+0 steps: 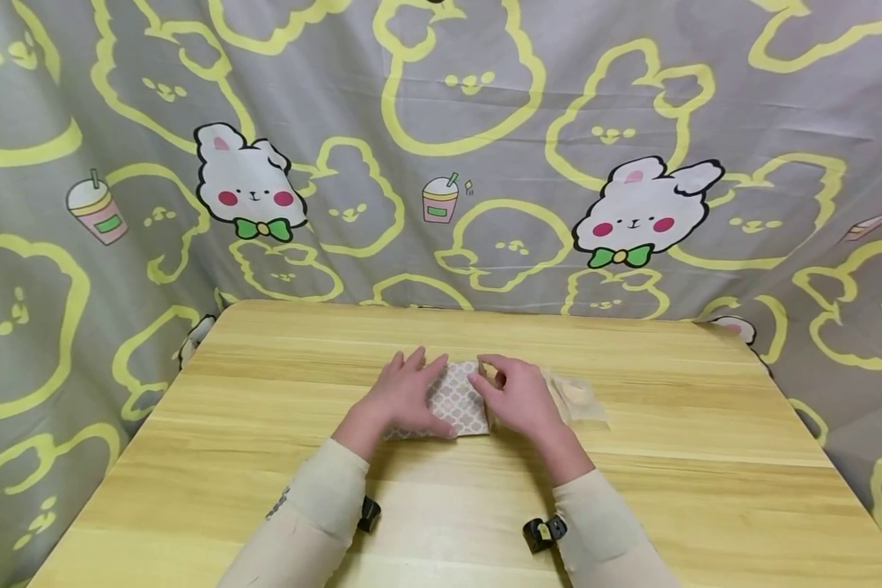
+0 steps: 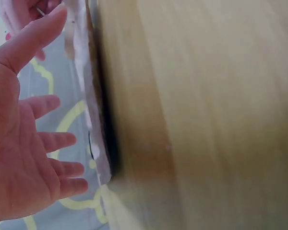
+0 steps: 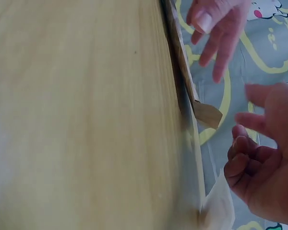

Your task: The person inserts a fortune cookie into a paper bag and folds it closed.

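Observation:
A flat packet (image 1: 461, 400) with a grey-and-white scalloped pattern lies on the wooden table. My left hand (image 1: 404, 396) spreads over its left part, partly hiding it, with the thumb along the near edge. In the left wrist view the packet's edge (image 2: 89, 96) shows pale above and brown beneath, and the left hand (image 2: 31, 139) has its fingers apart. At the packet's right end, a brown flap (image 3: 208, 115) sticks up. Close to it, my right hand (image 3: 264, 158) extends its thumb and index finger, the other fingers curled in, with nothing visible between them.
A crumpled, see-through cream sheet (image 1: 581, 402) lies just right of the right hand. The wooden table (image 1: 441, 506) reaches a grey curtain (image 1: 353, 106) with yellow outlines and rabbit faces behind and at both sides. A small black device (image 1: 544, 533) sits at the right wrist.

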Tool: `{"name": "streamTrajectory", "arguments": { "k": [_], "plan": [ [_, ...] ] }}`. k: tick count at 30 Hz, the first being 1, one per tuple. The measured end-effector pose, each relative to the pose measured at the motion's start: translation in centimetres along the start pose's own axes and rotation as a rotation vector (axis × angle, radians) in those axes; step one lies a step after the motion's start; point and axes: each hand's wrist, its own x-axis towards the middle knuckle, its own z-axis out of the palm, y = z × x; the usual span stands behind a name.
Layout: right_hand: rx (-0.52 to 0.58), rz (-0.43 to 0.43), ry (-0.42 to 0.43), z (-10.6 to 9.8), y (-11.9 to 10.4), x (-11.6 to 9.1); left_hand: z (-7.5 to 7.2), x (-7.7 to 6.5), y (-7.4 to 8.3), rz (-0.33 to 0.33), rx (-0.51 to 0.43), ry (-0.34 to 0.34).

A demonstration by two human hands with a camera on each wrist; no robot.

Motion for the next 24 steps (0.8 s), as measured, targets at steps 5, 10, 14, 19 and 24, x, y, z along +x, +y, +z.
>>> {"name": "streamTrajectory", "arguments": {
  "k": [5,10,14,19,24],
  "plan": [
    [-0.020,0.057,-0.055,0.2,0.6,-0.1,0.2,-0.1,-0.7,-0.009,-0.030,-0.046],
    [-0.043,0.087,-0.078,0.1,1.3,-0.2,0.3,-0.1,-1.3,-0.017,-0.069,-0.055],
    [-0.039,0.090,-0.105,0.2,1.4,-0.2,0.2,-0.2,-1.5,-0.017,-0.067,-0.058],
    [0.002,0.105,-0.136,0.5,1.6,-0.2,0.1,-0.2,-1.6,0.003,-0.059,-0.057],
    [0.017,0.070,-0.134,1.1,1.9,0.0,0.1,-0.2,-1.6,0.022,-0.065,-0.044]
  ]
}}
